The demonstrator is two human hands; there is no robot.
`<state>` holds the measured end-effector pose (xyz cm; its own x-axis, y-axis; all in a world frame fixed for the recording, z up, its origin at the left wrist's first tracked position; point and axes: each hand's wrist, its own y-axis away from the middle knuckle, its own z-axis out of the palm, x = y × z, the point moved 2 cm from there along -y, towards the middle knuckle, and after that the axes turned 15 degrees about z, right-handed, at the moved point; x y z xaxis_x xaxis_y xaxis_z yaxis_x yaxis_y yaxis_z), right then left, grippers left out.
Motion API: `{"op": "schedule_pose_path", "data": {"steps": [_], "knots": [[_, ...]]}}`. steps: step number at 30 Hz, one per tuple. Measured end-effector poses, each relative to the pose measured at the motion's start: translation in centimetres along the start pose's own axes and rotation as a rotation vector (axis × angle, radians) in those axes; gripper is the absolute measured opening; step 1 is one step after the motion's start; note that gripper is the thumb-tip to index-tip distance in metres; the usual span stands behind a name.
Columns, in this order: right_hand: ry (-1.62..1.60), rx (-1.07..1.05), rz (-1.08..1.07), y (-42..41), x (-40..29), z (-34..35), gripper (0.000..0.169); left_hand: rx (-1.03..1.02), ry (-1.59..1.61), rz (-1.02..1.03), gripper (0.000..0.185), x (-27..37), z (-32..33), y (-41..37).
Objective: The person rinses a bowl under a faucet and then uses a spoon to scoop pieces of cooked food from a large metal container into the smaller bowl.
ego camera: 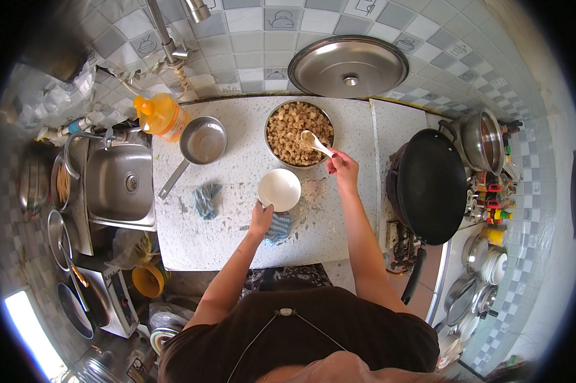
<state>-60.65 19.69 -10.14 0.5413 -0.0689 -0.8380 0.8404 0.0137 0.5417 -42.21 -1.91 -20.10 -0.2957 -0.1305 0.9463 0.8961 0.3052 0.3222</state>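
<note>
My right hand [344,171] grips a white soup spoon [320,146] by its handle. The spoon's bowl is over the brown diced food [293,124] that fills a round metal basin [267,141]; whether it touches the food I cannot tell. Closer to me, my left hand [261,219] holds a white bowl [279,190] by its near rim, thumb at the edge. No food shows inside that bowl. A blue striped cloth [278,227] lies partly under it and beside my left hand.
Left on the counter [230,249] are a metal saucepan [203,140], a crumpled cloth [206,201] and an orange bottle [161,117]. The sink [118,201] lies farther left. A large lid [348,67] leans on the tiles. Right stands a black wok [431,186], its handle pointing towards me.
</note>
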Motion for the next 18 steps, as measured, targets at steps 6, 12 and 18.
{"op": "schedule_pose_path", "data": {"steps": [6, 12, 18], "knots": [[0.136, -0.140, 0.068, 6.9, 2.3, 0.9, 0.024, -0.014, 0.036, -0.026, 0.045, 1.2, 0.2, 0.4], [0.800, -0.108, -0.473, 10.9, 3.9, 2.8, 0.032, -0.026, 0.118, -0.004, 0.045, 0.0, 0.0, 0.3], [0.787, 0.085, -0.654, 11.8, -0.7, 3.2, 0.034, -0.050, 0.274, -0.044, 0.042, -0.2, 0.1, 0.3]]}}
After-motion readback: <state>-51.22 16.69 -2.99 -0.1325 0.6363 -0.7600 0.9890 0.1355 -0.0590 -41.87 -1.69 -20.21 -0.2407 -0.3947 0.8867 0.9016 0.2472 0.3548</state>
